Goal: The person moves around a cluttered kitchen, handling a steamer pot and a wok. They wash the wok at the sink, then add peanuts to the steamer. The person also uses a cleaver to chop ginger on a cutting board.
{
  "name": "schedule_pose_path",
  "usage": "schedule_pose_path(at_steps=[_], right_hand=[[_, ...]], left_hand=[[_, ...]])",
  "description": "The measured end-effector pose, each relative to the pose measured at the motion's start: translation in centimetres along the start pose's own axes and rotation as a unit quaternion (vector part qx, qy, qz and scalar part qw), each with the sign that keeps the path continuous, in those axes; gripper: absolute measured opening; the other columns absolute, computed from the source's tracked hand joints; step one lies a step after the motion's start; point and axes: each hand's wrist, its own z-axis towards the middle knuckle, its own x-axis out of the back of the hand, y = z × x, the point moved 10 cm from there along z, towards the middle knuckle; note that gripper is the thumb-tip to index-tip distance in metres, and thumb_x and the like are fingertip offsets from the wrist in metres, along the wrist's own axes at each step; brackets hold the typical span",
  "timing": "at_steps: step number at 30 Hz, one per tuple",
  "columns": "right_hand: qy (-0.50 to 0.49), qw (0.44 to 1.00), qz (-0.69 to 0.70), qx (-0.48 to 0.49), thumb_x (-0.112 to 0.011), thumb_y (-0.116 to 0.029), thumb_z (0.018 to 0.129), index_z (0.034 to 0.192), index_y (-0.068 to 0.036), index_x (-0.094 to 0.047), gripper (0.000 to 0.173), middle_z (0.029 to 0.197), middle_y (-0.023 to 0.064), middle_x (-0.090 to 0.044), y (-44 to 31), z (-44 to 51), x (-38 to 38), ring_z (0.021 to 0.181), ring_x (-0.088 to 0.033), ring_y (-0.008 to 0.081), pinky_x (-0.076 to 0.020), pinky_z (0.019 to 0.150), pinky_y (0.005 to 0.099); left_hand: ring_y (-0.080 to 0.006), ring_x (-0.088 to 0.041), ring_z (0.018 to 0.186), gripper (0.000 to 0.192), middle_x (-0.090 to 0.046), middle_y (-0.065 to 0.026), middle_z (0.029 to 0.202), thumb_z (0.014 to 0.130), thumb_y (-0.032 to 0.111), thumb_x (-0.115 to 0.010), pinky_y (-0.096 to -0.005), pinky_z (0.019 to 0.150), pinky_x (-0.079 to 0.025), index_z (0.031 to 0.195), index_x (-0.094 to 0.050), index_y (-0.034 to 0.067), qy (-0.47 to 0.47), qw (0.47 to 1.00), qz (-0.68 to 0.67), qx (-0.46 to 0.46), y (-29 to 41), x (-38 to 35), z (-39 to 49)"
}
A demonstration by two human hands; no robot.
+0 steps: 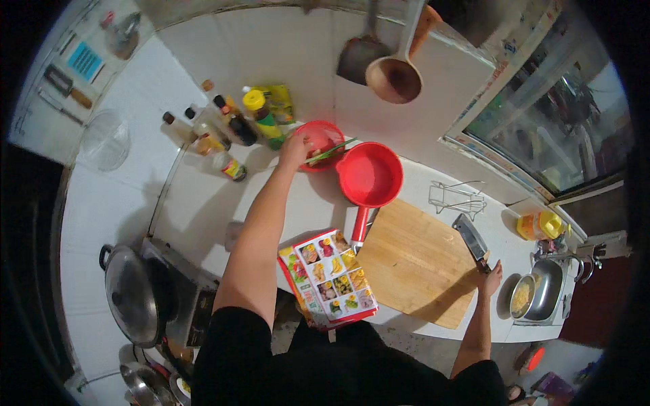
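At the back of the counter my left hand (296, 148) reaches over the rim of a red plastic basket (321, 128). Green onion stalks (332, 150) lie in that basket near my fingers; whether they grip anything is hidden. My right hand (490, 280) is around the handle of a cleaver (472, 238), whose blade points away from me beside the right edge of a wooden cutting board (416, 259). Between basket and board sits a red saucepan-shaped strainer or pot (373, 175), its handle toward me. Left of the board, printed leaflets with food pictures (335, 279) overhang the counter's front edge.
Several sauce bottles (238, 124) stand at back left. A lidded wok (131, 297) is on the left. A wire rack (459, 197), a yellow jug (539, 226) and a sink (551, 286) holding a metal bowl (523, 297) are on the right. A ladle (393, 78) hangs overhead.
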Motion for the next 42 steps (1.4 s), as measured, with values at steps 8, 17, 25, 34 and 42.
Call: schedule_pose_path(at_steps=[8, 17, 25, 34, 42], right_hand=[[-0.115, 0.993, 0.006, 0.036, -0.062, -0.023, 0.077, 0.118, -0.008, -0.053, 0.044, 0.102, 0.0135, -0.057, 0.1, -0.8, -2.2, 0.1, -0.053, 0.0314, -0.0409, 0.087, 0.0421], [-0.142, 0.982, 0.122, -0.015, -0.055, -0.015, 0.085, 0.097, -0.004, -0.045, 0.019, 0.089, 0.0148, -0.049, -5.2, -5.7, 2.5, 0.074, -0.055, 0.0372, -0.046, 0.061, 0.044], [-0.091, 0.81, 0.563, -0.138, -0.054, 0.005, 0.082, 0.104, -0.004, -0.038, 0.029, 0.072, 0.0017, -0.044, -10.4, -13.7, 8.7, 0.063, -0.047, 0.0101, -0.0437, 0.054, 0.024], [-0.263, 0.903, 0.34, -0.009, -0.057, -0.006, 0.083, 0.12, -0.013, -0.053, 0.038, 0.076, 0.0103, -0.059, -11.6, -13.1, 12.0, 0.055, -0.058, 0.023, -0.0467, 0.053, 0.0346], [-0.323, 0.913, 0.222, 0.113, -0.053, -0.006, 0.081, 0.116, -0.01, -0.053, 0.036, 0.106, 0.0133, -0.056, -6.0, -12.1, 10.9, 0.068, -0.062, 0.0332, -0.0519, 0.059, 0.0425]], left_hand=[[-0.0322, -0.061, 0.098, 0.038, -0.064, -0.0184, 0.104, 0.077, 0.03, -0.066, -0.0418, 0.086, -0.046, 0.105, -0.064, 0.005, -0.234, 0.946, 0.22, 0.054, -4.0, -11.6, 4.6], [-0.0376, -0.05, 0.111, 0.044, -0.048, -0.0225, 0.123, 0.079, 0.01, -0.064, -0.046, 0.09, -0.042, 0.118, -0.046, 0.002, 0.108, 0.993, -0.044, -0.033, 2.6, -1.6, 1.6], [-0.0147, -0.056, 0.101, 0.047, -0.057, -0.0094, 0.111, 0.075, -0.009, -0.064, -0.028, 0.088, -0.046, 0.116, -0.044, 0.001, -0.163, 0.824, -0.537, -0.082, 17.3, -5.4, -19.8], [-0.0252, -0.062, 0.091, 0.036, -0.06, -0.011, 0.103, 0.074, 0.008, -0.071, -0.0332, 0.078, -0.05, 0.107, -0.058, 0.004, -0.211, 0.946, -0.212, -0.125, 23.8, -21.0, -37.2], [-0.0282, -0.058, 0.092, 0.024, -0.058, -0.0065, 0.102, 0.075, 0.011, -0.066, -0.0373, 0.077, -0.049, 0.098, -0.061, 0.009, -0.159, 0.947, -0.118, -0.254, 28.5, -24.3, -38.4]])
